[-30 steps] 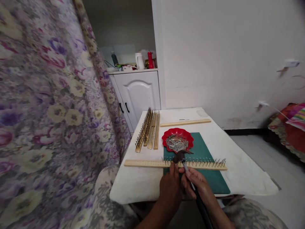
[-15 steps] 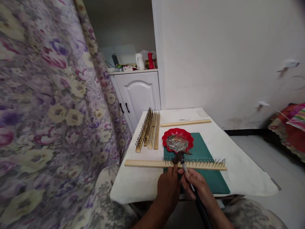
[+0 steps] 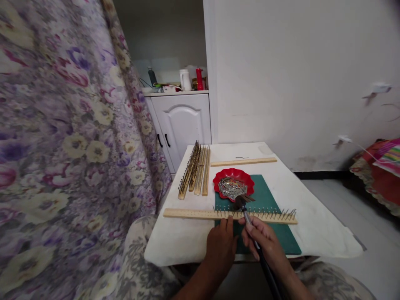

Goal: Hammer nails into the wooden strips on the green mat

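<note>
A hammer (image 3: 246,216) with a dark head and black grip is held in my right hand (image 3: 264,240), fingers wrapped round its shaft. Its head is over the row of nails (image 3: 265,210) standing in a long wooden strip (image 3: 187,214). My left hand (image 3: 221,243) lies against the near edge of that strip, fingers stretched out and fingertips on the wood. The left part of the strip carries small holes or marks. Just behind the hammer, a red scalloped dish (image 3: 218,189) holds many loose nails (image 3: 233,188). A green mat (image 3: 265,189) lies under the strip.
Several nail-studded wooden strips (image 3: 204,177) lie at the table's back left. Another wooden strip (image 3: 243,161) and a few loose nails (image 3: 241,157) are near the back edge. A white cloth (image 3: 184,241) covers the table. A floral curtain (image 3: 78,146) hangs at the left.
The hammer head has moved slightly right and back toward the dish, along with my right hand. My left fingers have dropped lower, flatter onto the strip's edge.
</note>
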Motion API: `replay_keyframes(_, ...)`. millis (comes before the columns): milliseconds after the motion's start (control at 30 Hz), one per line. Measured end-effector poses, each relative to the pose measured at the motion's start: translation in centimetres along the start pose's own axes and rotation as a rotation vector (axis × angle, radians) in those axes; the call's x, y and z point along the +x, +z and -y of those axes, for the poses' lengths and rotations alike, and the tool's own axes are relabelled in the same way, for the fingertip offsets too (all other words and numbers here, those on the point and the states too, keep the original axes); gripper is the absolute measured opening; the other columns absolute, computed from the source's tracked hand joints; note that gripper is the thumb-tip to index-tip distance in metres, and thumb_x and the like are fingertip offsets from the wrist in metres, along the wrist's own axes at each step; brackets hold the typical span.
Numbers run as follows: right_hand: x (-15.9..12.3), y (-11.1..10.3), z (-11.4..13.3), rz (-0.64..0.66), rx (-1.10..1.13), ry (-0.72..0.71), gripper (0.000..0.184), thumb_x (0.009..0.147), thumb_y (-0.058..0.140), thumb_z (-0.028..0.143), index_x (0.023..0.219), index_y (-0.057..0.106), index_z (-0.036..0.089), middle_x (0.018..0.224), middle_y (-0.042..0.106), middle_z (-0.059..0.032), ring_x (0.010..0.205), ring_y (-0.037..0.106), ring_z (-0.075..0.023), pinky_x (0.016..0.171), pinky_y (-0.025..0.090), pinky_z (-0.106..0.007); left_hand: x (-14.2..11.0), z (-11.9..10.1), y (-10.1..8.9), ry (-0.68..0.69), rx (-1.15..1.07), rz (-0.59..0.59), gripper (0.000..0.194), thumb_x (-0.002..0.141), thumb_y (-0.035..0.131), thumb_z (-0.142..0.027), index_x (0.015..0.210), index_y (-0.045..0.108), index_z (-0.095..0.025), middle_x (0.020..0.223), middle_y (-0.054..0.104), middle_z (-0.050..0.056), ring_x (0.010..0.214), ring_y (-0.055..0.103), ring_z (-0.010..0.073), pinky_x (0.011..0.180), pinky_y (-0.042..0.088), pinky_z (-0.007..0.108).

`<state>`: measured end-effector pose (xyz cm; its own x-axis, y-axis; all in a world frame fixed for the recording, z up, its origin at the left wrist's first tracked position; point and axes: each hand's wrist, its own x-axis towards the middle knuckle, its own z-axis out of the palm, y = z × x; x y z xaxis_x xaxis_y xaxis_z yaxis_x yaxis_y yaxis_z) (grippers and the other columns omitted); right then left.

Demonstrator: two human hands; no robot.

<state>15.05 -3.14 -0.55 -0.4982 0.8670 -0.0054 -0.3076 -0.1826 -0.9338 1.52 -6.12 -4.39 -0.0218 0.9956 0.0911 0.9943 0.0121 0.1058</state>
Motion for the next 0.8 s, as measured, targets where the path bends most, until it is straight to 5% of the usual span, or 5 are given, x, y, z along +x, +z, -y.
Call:
replay_keyframes(467, 0.8, 1.8, 0.5, 0.034, -0.121, 0.053, 0.026, 0.082, 0.053, 0.041, 0.087, 0.052, 0.015, 0.059, 0.062, 0.002, 0.026, 0.036, -0.0004, 0.029, 0.019, -0.013, 0.1, 0.6, 0.3, 0.019, -0.192, 0.041, 0.041, 0.087, 0.039, -0.024, 0.128, 0.037, -0.02, 0.11, 0.054, 0.009, 0.087, 0.058, 0.0199, 0.073, 0.046, 0.032)
replay_keyframes(800, 0.7, 2.0, 0.9, -0.029, -0.159, 0.057, 0.031, 0.079, 0.056, 0.044, 0.089, 0.053, 0.014, 0.051, 0.058, 0.0043, 0.025, 0.036, -0.0015, 0.03, 0.019, -0.014, -0.9, 1.4, 1.0, 0.022, -0.225, 0.014, 0.056, 0.083, 0.046, -0.021, 0.135, 0.028, -0.017, 0.125, 0.046, 0.013, 0.103, 0.051, 0.0238, 0.087, 0.042, 0.037)
